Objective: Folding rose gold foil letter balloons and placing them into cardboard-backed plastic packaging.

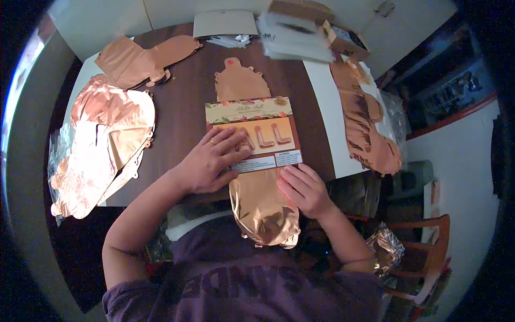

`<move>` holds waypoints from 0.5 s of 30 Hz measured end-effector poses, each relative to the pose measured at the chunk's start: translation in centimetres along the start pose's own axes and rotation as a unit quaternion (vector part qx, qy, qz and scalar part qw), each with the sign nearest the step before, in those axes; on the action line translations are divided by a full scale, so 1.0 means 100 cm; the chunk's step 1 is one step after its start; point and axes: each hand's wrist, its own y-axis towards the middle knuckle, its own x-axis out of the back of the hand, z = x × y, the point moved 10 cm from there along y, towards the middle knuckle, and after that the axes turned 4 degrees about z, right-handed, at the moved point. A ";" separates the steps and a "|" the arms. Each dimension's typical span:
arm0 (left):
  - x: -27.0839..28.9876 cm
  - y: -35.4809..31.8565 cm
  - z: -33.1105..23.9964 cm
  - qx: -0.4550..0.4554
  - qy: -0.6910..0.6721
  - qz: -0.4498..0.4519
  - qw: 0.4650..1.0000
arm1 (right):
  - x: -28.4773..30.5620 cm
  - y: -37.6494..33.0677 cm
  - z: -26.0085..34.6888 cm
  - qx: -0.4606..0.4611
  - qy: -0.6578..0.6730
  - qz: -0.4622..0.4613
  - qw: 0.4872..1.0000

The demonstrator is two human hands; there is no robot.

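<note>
A printed cardboard packaging card [252, 111] with a leaf border and pictured balloon letters lies across a flat copper-coloured foil balloon [264, 199]. The balloon's rounded ends show above and below the card, the lower one overhanging the table's near edge. Its middle is hidden. My left hand [214, 158], with a ring on one finger, rests flat over the card's left part, fingers spread. At the card's lower right corner, my right hand [306, 188] lies on the foil with its fingers stretched out.
More flat copper foil balloons lie on the dark table [179, 102]: a large shiny one [107, 134] and a folded one [147, 59] at left, another [362, 118] at right. Clear plastic sleeves [295, 37] and a small open box [346, 40] stand far back. A wooden chair [429, 257] is at lower right.
</note>
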 end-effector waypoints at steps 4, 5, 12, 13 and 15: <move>0.000 -0.006 -0.006 -0.016 -0.015 -0.002 1.000 | 0.003 0.001 0.007 0.010 -0.015 -0.003 1.000; 0.001 -0.008 -0.008 -0.023 -0.020 -0.005 1.000 | 0.003 0.001 0.007 0.009 -0.008 -0.005 1.000; 0.005 -0.014 -0.015 -0.018 -0.004 -0.009 1.000 | 0.005 0.001 -0.001 -0.002 0.062 -0.021 0.998; 0.007 -0.014 -0.016 -0.005 0.000 -0.008 1.000 | 0.004 0.001 -0.004 -0.002 0.062 -0.021 0.998; 0.012 -0.017 -0.022 0.007 0.004 -0.007 1.000 | 0.005 0.002 -0.016 -0.029 0.133 -0.035 0.990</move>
